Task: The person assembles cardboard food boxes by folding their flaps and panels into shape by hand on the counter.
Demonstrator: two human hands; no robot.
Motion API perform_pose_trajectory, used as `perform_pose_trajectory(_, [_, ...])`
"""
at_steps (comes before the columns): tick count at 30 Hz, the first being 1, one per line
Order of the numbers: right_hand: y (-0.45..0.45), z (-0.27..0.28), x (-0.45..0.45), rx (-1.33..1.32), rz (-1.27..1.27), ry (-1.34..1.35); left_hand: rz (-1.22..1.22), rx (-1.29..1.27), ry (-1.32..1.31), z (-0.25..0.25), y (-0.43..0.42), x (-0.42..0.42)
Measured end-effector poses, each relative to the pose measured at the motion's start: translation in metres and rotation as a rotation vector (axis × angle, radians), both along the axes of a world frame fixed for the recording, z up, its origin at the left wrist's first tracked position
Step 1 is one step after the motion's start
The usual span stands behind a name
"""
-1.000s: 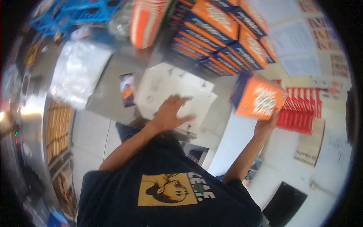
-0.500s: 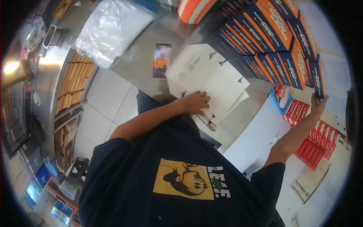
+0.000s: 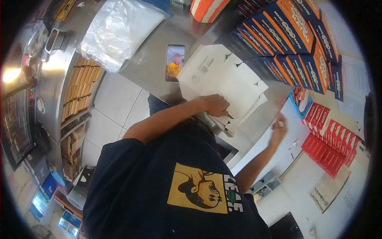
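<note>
White unfolded cardboard box blanks [image 3: 215,73] lie stacked on the metal counter, with small slots and flaps along their edges. My left hand [image 3: 217,105] rests on the near side of the top blank, its fingers curled in against the cardboard. My right hand [image 3: 279,125] is in the air over the white surface to the right of the blanks. Its fingers are loosely bent and apart, and nothing shows in them. Beyond it stand stacks of assembled navy-and-orange boxes [image 3: 286,30]; one box [image 3: 337,79] is at the right end.
A phone [image 3: 175,63] lies left of the blanks, near clear plastic bags [image 3: 119,34]. Red boxes [image 3: 324,155] stand in rows at the right, beside a blue-edged picture box [image 3: 300,101]. A brown paper [image 3: 330,189] lies lower right. Metal shelving [image 3: 79,89] stands at the left.
My right hand has left the navy-and-orange box at the far right and come back toward the blanks. My left hand's fingers, spread before, are now curled in.
</note>
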State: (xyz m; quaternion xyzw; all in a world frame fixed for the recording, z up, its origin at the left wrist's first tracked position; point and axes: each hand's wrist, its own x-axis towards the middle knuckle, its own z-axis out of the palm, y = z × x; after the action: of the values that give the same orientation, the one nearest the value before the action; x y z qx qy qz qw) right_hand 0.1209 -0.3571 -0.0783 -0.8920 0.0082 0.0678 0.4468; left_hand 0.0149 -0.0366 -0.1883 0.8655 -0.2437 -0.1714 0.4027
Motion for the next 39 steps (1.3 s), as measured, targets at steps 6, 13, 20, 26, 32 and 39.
perform_pose_trajectory(6, [0.072,-0.039,-0.112,-0.338,0.553,-0.05,0.061,-0.048,-0.1,-0.019,-0.006,-0.005])
perform_pose_trajectory(13, [0.072,-0.056,-0.132,-0.339,0.436,0.06,0.128,-0.263,0.062,-0.024,-0.002,0.003])
perform_pose_trajectory(20, [0.041,-0.076,-0.141,-0.086,0.324,0.065,0.064,-0.546,0.046,-0.028,-0.018,-0.001])
perform_pose_trajectory(26, [0.042,-0.049,-0.136,0.091,0.135,0.061,0.314,-0.725,0.054,-0.007,-0.018,0.008])
perform_pose_trajectory(32, [0.063,-0.024,-0.125,0.274,-0.044,0.019,0.664,-0.513,0.427,0.018,-0.025,0.021])
perform_pose_trajectory(39, [0.091,-0.009,-0.103,0.079,0.149,-0.031,0.597,-0.517,0.439,0.041,-0.039,0.023])
